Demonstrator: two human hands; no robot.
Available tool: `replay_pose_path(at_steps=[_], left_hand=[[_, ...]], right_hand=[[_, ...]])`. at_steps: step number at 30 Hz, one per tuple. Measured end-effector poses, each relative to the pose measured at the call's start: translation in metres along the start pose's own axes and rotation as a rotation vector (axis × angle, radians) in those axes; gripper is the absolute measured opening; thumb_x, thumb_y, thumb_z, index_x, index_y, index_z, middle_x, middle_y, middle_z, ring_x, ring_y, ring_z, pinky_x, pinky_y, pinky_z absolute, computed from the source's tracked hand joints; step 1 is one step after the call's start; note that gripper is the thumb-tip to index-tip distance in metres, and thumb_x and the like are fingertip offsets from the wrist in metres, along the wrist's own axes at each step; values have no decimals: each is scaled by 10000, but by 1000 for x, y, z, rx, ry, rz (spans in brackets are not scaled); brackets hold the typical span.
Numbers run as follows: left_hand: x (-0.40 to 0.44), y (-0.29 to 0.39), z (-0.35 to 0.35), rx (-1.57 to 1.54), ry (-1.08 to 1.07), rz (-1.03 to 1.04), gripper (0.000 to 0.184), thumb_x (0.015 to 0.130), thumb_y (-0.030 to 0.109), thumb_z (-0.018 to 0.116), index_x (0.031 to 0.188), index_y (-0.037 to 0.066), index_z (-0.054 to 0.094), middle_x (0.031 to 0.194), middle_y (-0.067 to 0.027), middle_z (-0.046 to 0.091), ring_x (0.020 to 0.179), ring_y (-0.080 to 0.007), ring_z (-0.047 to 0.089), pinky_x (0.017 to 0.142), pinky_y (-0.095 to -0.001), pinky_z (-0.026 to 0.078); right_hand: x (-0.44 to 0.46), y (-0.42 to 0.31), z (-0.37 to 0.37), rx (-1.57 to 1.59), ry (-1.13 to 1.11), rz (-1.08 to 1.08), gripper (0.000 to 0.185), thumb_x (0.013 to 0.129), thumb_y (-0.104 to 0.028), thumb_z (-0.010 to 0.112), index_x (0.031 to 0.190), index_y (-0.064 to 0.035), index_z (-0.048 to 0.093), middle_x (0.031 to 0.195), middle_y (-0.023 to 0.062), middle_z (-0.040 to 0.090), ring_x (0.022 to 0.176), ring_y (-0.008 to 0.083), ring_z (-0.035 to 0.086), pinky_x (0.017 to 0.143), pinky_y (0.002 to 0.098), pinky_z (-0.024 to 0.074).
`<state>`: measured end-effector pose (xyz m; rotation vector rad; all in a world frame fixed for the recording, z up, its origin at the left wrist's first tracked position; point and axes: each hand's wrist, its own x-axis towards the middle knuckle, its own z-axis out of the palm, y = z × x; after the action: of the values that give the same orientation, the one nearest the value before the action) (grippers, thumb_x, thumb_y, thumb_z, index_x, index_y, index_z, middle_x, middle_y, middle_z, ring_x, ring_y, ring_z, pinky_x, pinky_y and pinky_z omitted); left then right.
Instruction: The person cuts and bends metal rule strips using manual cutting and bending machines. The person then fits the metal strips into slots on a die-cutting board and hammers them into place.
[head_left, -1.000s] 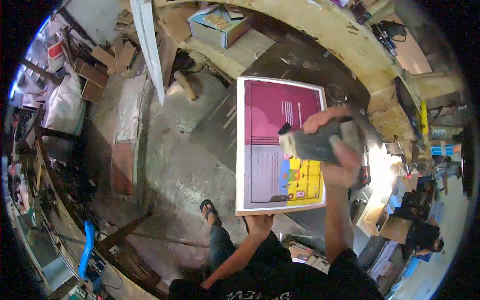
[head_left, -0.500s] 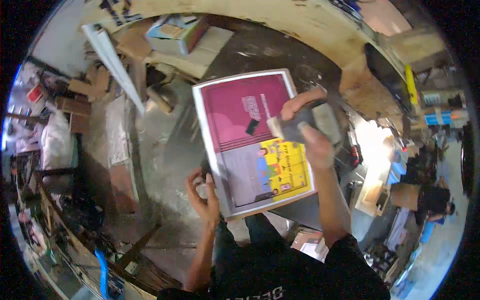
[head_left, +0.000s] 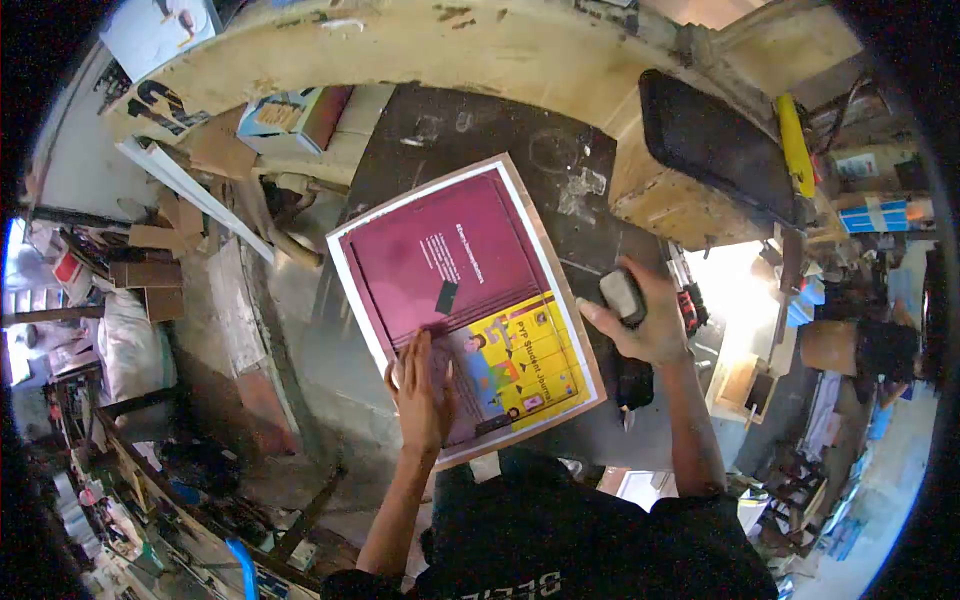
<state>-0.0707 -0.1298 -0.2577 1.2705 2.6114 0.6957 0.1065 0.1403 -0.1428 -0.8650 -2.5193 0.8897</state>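
The printed sheet [head_left: 492,285] lies aslant on the dark tabletop [head_left: 510,120], toward the edge nearest the person. The left hand [head_left: 422,400], grasping nothing, rests its fingers along the sheet's left margin, apparently steadying it; the right hand's [head_left: 648,310] grip is clasped round a block [head_left: 621,295] at the opposite margin, seemingly keeping the print uncovered.

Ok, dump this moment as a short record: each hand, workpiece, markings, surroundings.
left_hand: left hand, open, fingers over the lower left edge of the printed sheet
right_hand: right hand, gripping a grey block by the sheet's right edge; contact with sheet unclear
workpiece: sheet has maroon and yellow panels, white border; brown edge shows along the right
markings: "PYP Student Journal" on yellow; dark rectangle on maroon, printed or loose unclear
surroundings: dark surface beyond the sheet
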Motion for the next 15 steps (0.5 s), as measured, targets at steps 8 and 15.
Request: replay_pose_path(at_steps=[8, 15], left_hand=[[2, -8, -9, -75, -50, 25, 608, 834, 214, 700, 1374, 59, 466, 1418, -126, 495, 1320, -294, 439, 1077, -480, 248], [125, -62, -57, -133, 186, 24, 533, 875, 138, 658, 1371, 54, 481, 1376, -189, 514, 1335, -339, 427, 1083, -540, 301]], right_hand=[[-39, 37, 17, -339, 74, 46, 511, 755, -346, 746, 1121, -33, 575, 1145, 199, 575, 1065, 372, 535, 960, 486, 410], [-40, -50, -12, 20, 429, -102, 187, 754, -168, 757, 848, -81, 620, 910, 100, 657, 824, 292, 617, 766, 403, 491]])
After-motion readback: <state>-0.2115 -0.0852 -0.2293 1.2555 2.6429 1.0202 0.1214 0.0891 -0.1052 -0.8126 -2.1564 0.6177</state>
